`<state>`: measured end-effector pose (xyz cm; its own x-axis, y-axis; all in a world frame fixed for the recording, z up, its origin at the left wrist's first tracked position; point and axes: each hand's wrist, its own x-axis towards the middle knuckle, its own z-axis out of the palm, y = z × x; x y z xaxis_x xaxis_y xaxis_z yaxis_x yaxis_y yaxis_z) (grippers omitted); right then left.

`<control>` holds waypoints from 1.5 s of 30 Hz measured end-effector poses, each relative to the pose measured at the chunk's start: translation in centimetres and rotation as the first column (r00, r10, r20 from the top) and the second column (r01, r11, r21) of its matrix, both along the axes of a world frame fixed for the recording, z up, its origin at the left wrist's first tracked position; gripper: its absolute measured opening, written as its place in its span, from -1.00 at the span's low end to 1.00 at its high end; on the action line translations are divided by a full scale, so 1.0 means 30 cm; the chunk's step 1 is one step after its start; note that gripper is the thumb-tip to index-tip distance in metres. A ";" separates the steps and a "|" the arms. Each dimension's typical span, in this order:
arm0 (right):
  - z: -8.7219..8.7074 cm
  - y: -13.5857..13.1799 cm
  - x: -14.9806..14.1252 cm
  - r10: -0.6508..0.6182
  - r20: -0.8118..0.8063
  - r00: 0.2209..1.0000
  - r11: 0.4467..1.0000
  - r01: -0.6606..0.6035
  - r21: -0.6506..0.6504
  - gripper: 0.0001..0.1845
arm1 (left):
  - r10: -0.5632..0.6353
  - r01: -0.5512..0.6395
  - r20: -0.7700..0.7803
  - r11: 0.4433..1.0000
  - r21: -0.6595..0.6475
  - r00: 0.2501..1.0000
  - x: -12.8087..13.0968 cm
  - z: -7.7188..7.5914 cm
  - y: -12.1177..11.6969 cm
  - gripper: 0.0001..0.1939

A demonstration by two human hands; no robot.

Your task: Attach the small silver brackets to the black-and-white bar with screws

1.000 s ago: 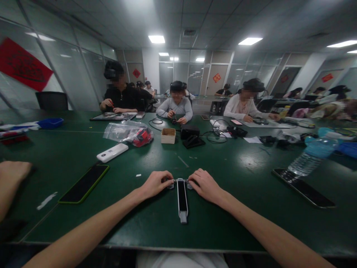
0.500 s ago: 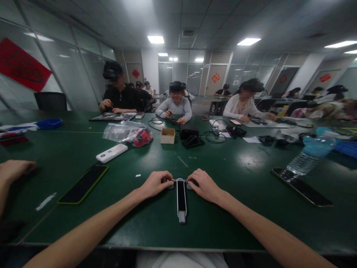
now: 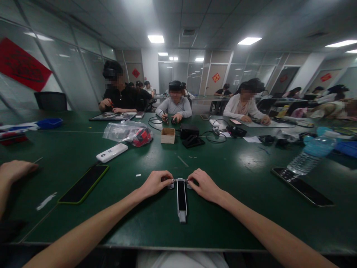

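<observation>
A slim, long device with a black face and white frame lies on the green table in front of me, a grey block at its near end. Small metallic side parts stick out left and right from its far end. My left hand is closed in a pinch on the left side part. On the opposite side, my right hand pinches the right side part between thumb and fingers. The fingertips partly hide both parts, so their exact kind cannot be told.
A phone with a green edge and a white handheld device lie left. Ahead are a plastic bag and small box. To the right, a bottle rests on another phone. A neighbour's hand is at far left.
My hands and the slim device stay almost still. At far left the neighbour's hand now shows a thin stick-like thing. Hands of people across the table have shifted slightly.
</observation>
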<state>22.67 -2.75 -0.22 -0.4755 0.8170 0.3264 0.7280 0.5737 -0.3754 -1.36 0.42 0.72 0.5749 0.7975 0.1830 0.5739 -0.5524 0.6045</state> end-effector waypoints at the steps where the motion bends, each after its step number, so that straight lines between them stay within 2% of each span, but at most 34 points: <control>1: -0.001 0.000 0.000 0.001 -0.006 1.000 1.000 -0.001 0.000 -0.87 | -0.004 0.004 -0.002 1.000 0.010 1.000 0.000 -0.001 0.001 -0.81; 6: -0.002 0.004 0.000 0.002 0.002 1.000 1.000 -0.002 -0.001 -0.86 | -0.037 0.044 -0.066 0.993 0.107 0.997 -0.007 -0.005 0.012 -0.84; 11: 0.005 0.005 0.000 -0.009 0.032 0.999 1.000 0.009 -0.011 -0.86 | -0.054 0.066 -0.084 0.988 0.138 0.995 -0.015 -0.009 0.027 -0.85; 19: 0.004 0.004 0.001 -0.004 0.027 1.000 1.000 0.005 -0.027 -0.84 | -0.042 0.044 -0.022 0.997 0.069 0.999 -0.013 -0.013 0.023 -0.82; 26: 0.017 -0.002 -0.003 -0.009 0.019 1.000 0.999 0.010 -0.053 -0.85 | -0.006 0.010 -0.045 0.997 0.081 0.999 -0.003 -0.010 0.010 -0.80; 35: 0.017 -0.004 -0.002 -0.006 0.024 1.000 0.999 0.007 -0.043 -0.86 | 0.059 -0.057 0.076 0.998 -0.031 0.995 0.017 -0.018 -0.010 -0.80; 40: 0.009 0.001 0.001 0.004 0.014 1.000 0.999 -0.003 -0.038 -0.86 | 0.063 -0.061 0.031 0.996 -0.057 0.998 0.016 -0.007 -0.012 -0.82; 45: 0.006 0.002 0.002 -0.001 0.006 1.000 0.999 0.001 -0.043 -0.86 | 0.055 -0.055 0.006 0.998 -0.026 0.998 0.015 -0.011 -0.009 -0.85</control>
<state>22.73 -2.68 -0.05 -0.4763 0.8308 0.2881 0.7310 0.5562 -0.3954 -0.91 0.16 0.39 0.5287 0.8324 0.1658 0.5992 -0.5044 0.6218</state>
